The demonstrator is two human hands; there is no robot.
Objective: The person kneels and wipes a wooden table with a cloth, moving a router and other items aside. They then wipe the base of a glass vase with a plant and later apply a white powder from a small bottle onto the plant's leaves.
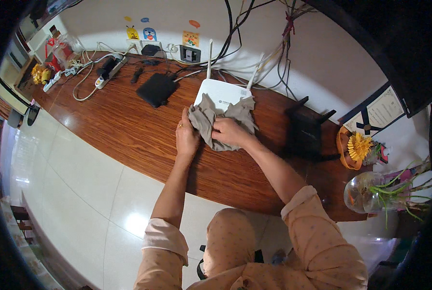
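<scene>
A white router (pixel 217 93) with two upright antennas lies on the brown wood-grain tabletop (pixel 140 127) near the wall. A crumpled grey cloth (pixel 219 136) covers its near part. My right hand (pixel 230 132) grips the cloth over the router's near side, fingers curled into the fabric. At the router's left edge, my left hand (pixel 187 136) wears a ring and holds the router and the cloth's left side; its fingertips are partly hidden. A flat black box (pixel 157 89) lies to the left of the router.
A black router (pixel 304 134) with antennas sits to the right. Beyond it are an orange basket (pixel 343 148) and a glass fishbowl (pixel 362 192) with a plant. Power strips (pixel 111 72) lie at the back left. Black cables (pixel 230 36) hang along the wall behind the white router.
</scene>
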